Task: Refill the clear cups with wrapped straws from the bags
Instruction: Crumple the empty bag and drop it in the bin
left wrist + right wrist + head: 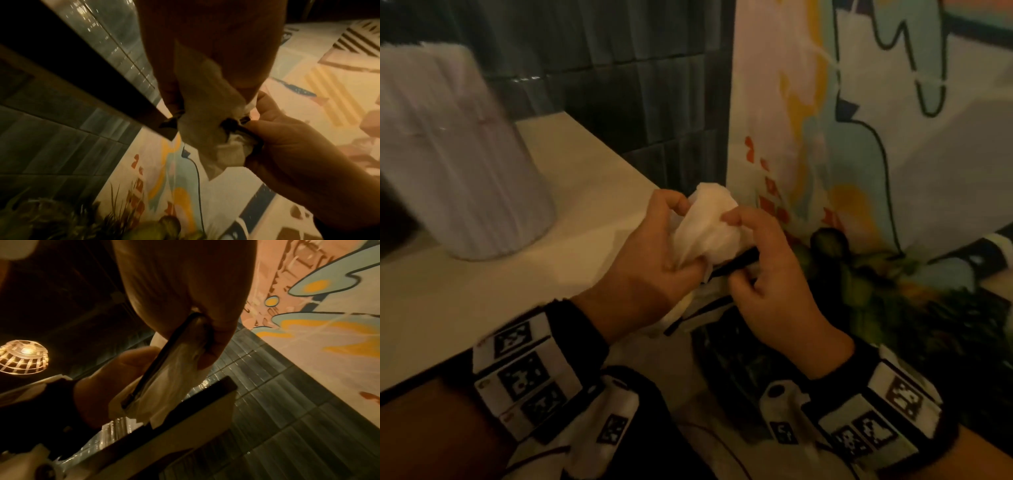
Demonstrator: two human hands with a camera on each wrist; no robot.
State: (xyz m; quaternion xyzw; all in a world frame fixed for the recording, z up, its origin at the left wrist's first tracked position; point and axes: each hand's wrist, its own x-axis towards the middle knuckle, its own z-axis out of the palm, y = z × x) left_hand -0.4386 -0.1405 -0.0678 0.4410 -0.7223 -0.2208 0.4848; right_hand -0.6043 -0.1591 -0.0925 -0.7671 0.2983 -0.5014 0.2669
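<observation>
A clear cup (458, 164) packed with white wrapped straws stands on the pale counter (517, 291) at the left. Just off the counter's right edge both hands hold a crumpled white bag (709, 222) with a black strip (164, 361) along one edge. My left hand (671, 240) grips the bag's left side, fingers curled round it. My right hand (753, 253) pinches the right side and the black strip. In the left wrist view the bag (205, 129) hangs bunched between the two hands. Whether straws are inside the bag is hidden.
Dark green tiles (619, 68) back the counter. A painted mural wall (859, 137) rises right behind the hands, with a green plant (859, 274) at its foot. A lit woven lamp (22, 356) hangs overhead.
</observation>
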